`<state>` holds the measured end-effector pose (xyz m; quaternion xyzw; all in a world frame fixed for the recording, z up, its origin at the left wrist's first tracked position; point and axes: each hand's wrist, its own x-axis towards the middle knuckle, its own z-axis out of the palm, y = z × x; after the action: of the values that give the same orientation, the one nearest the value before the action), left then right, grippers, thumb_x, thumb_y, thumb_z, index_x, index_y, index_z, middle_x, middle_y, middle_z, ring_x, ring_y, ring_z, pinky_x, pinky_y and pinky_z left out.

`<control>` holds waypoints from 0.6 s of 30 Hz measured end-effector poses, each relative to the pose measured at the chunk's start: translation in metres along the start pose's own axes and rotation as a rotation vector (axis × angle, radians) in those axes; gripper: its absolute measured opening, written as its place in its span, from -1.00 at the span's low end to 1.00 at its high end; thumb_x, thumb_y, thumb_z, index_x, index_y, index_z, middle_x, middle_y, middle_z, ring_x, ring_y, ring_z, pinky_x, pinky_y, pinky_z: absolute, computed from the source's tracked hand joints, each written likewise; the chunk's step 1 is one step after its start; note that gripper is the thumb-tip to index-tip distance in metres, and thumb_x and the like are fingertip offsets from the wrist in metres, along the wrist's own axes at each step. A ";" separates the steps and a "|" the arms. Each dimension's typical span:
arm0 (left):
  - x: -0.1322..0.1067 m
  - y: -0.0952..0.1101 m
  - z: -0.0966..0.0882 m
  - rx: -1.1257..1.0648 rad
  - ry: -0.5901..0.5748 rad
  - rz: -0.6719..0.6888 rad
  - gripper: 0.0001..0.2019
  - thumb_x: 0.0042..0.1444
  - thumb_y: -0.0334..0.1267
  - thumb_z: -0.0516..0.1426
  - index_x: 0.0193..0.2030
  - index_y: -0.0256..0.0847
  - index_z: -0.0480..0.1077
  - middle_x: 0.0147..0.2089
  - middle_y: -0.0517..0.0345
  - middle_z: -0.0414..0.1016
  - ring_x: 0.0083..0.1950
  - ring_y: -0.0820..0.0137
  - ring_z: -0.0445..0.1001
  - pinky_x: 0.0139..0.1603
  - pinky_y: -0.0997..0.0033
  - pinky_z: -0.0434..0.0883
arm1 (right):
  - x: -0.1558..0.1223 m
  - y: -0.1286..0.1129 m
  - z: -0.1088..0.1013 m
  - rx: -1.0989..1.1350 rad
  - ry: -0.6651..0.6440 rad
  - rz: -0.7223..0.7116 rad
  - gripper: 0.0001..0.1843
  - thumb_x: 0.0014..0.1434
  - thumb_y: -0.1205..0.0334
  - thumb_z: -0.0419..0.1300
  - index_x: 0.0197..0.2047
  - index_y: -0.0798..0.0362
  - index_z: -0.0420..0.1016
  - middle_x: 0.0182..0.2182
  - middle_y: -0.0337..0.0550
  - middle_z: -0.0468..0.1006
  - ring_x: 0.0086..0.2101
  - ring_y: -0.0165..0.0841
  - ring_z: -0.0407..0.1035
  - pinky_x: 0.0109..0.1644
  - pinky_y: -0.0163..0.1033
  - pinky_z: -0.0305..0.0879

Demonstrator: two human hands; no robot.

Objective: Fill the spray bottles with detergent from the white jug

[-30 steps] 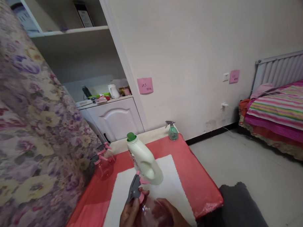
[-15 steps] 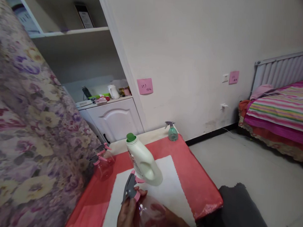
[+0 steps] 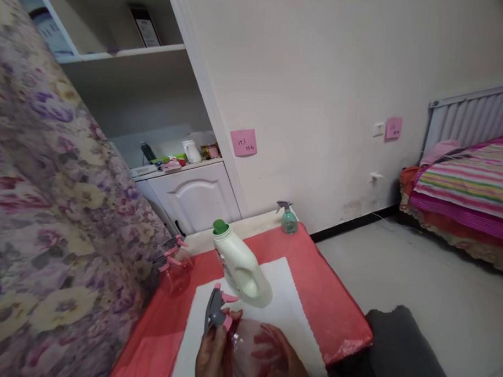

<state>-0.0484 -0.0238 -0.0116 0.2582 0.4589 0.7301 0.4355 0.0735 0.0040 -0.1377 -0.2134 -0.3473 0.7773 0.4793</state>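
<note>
My left hand [image 3: 213, 355] is closed around the neck of a clear pink spray bottle [image 3: 248, 348], just under its grey and pink trigger head [image 3: 215, 310]. Behind the bottle's round body my right hand [image 3: 280, 361] wraps the glass, fingers showing through it. Both hands hold the bottle low over a white cloth [image 3: 280, 313] on the red table [image 3: 329, 312]. A white detergent bottle with a green cap [image 3: 238, 263] stands just beyond the trigger head.
Another pink spray bottle [image 3: 175, 265] stands at the table's left edge beside a floral sofa [image 3: 56, 220]. A small green spray bottle [image 3: 288, 218] is at the far corner. A white cabinet [image 3: 191, 194] stands behind; a striped bed [image 3: 466, 185] is at the right.
The trigger head has tilted and shifted slightly left in my hands. The view has turned a little to the left.
</note>
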 end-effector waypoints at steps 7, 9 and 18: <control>-0.003 0.001 -0.001 -0.006 -0.025 -0.050 -0.61 -0.16 0.01 0.39 -0.21 -0.17 0.60 -0.19 0.08 0.64 0.01 0.15 0.56 0.17 0.18 0.44 | -0.012 -0.010 0.004 0.387 -0.219 0.296 -0.40 -0.04 -0.17 0.35 0.03 -0.08 0.46 -0.19 -0.12 0.61 -0.29 -0.20 0.56 -0.10 -0.04 0.34; -0.002 -0.001 -0.002 -0.002 -0.010 -0.034 -0.61 -0.15 0.01 0.39 -0.21 -0.16 0.60 -0.19 0.08 0.63 0.02 0.15 0.56 0.16 0.19 0.44 | -0.011 -0.007 0.002 0.306 -0.133 0.203 -0.34 -0.10 -0.06 0.43 0.07 -0.12 0.43 -0.11 -0.14 0.56 -0.26 -0.21 0.54 -0.21 -0.11 0.35; -0.002 0.003 0.001 -0.032 -0.030 -0.005 -0.63 -0.11 -0.01 0.37 -0.19 -0.17 0.59 -0.17 0.08 0.63 0.00 0.22 0.55 0.14 0.28 0.44 | -0.011 -0.007 0.005 0.207 -0.052 0.126 -0.11 -0.32 -0.08 0.53 0.10 -0.17 0.35 0.00 -0.13 0.48 -0.15 -0.12 0.52 -0.24 -0.12 0.39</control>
<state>-0.0479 -0.0260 -0.0085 0.2609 0.4413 0.7323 0.4483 0.0791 -0.0052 -0.1291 -0.1642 -0.2631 0.8429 0.4397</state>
